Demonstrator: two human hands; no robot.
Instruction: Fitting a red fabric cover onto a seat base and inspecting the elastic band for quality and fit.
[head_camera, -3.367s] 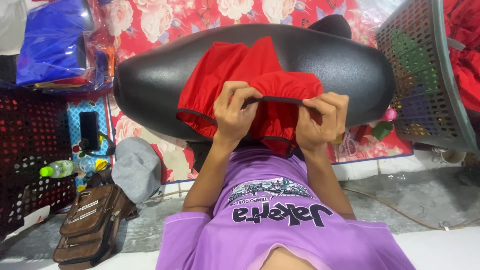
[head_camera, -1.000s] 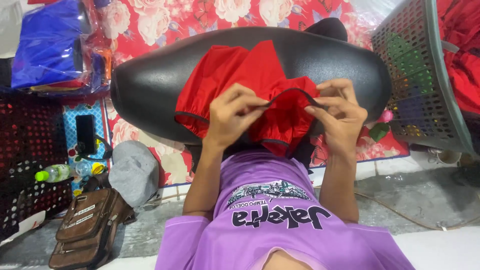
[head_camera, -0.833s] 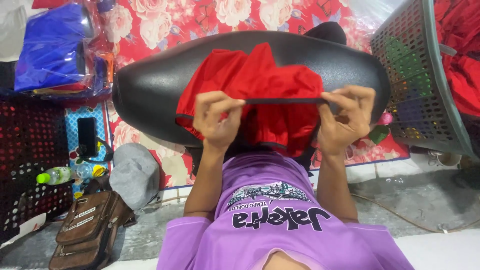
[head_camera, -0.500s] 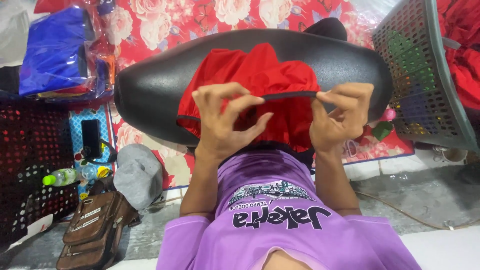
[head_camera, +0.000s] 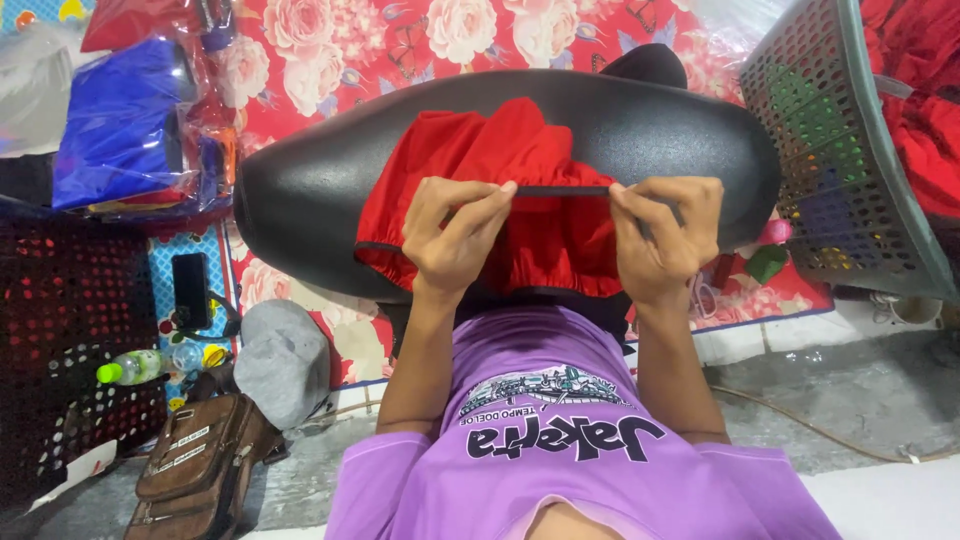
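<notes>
Head view is showing both hands pinching the dark elastic band (head_camera: 562, 190) of a red garment (head_camera: 480, 165), which is stretching taut and level between them. The left hand (head_camera: 452, 240) is gripping the band's end between thumb and forefinger, its fingers (head_camera: 478, 205) pressing together and pointing toward 1 o'clock; the right hand (head_camera: 662, 240) is clamping the other end, fingers curling over it toward 10 o'clock. The band is sitting at the fingertips of both hands, with red cloth bunching above it toward 12 o'clock and hanging in gathers below it toward 6 o'clock, between the wrists. The garment is lying draped over a black rounded board (head_camera: 300, 195), which is spreading out beyond both hands. Beneath the board a red floral mat (head_camera: 330, 50) is showing. At 3 o'clock of the right hand a grey mesh basket (head_camera: 850, 170) is tilting, with red cloth inside. At 9 o'clock of the left hand a blue plastic-wrapped bundle (head_camera: 115, 125) is lying; toward 8 o'clock a grey cap (head_camera: 285, 360), a brown bag (head_camera: 200, 465) and a green-capped bottle (head_camera: 135, 367) are resting.
</notes>
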